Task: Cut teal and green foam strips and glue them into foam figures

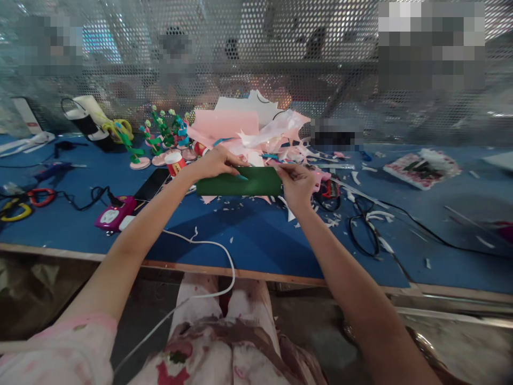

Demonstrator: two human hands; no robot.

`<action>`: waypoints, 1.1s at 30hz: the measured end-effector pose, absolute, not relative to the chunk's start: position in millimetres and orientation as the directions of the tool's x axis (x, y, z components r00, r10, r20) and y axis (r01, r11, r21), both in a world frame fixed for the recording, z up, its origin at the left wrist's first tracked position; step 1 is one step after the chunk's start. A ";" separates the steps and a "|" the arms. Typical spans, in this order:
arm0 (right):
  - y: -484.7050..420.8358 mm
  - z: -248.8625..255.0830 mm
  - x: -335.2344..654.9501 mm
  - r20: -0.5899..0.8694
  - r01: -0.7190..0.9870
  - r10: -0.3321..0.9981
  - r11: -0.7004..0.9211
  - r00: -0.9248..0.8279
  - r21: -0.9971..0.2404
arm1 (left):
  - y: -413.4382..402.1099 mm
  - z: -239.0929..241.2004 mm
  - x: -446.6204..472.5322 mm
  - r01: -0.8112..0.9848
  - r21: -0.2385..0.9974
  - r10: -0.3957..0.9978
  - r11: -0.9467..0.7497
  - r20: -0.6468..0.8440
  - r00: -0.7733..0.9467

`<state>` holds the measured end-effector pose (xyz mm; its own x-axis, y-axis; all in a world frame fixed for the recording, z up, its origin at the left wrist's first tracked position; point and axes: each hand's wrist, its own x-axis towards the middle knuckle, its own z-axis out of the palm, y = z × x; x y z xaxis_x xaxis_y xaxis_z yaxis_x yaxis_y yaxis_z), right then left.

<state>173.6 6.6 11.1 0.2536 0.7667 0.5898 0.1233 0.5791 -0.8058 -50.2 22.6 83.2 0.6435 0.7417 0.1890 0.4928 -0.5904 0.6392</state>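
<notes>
A dark green sheet (240,184), long and narrow like paper or felt, is held up above the table between my two hands. My left hand (219,162) grips its upper edge, with the thumb across the front face. At the right end, my right hand (297,183) pinches the sheet's corner between thumb and fingers. Just behind lies a heap of pink sheets (226,123) and cut scraps. To the left stand small craft flower stems (162,128) on round pink bases, near a red and white paper cup (175,163).
A purple charger box (116,214) with a white cable (208,242) lies front left. Scissors (42,197) and a blue glue gun (54,170) are farther left. At right are black cables (363,232), white scraps and a patterned tray (404,171). Perforated metal mesh (224,75) stands behind.
</notes>
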 end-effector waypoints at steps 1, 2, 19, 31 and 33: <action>8.3 10.6 175.2 0.590 0.131 0.763 0.578 0.263 -0.806 | 23.4 85.1 -53.3 0.501 0.638 0.753 -0.585 0.197 0.628; 9.7 10.5 176.7 0.590 0.139 0.759 0.576 0.275 -0.806 | 24.0 86.9 -56.5 0.510 0.637 0.765 -0.578 0.205 0.610; 11.5 9.5 187.1 0.694 0.292 0.697 0.636 0.179 -0.714 | 28.9 92.9 -74.9 0.548 0.656 0.839 -0.519 0.267 0.475; 13.1 17.2 197.8 0.639 0.323 0.768 0.595 0.039 -0.736 | 33.7 92.4 -80.1 0.539 0.607 0.797 -0.583 0.302 0.522; 14.6 17.3 201.2 0.624 0.285 0.782 0.600 -0.009 -0.747 | 35.6 92.3 -82.5 0.536 0.589 0.780 -0.605 0.300 0.550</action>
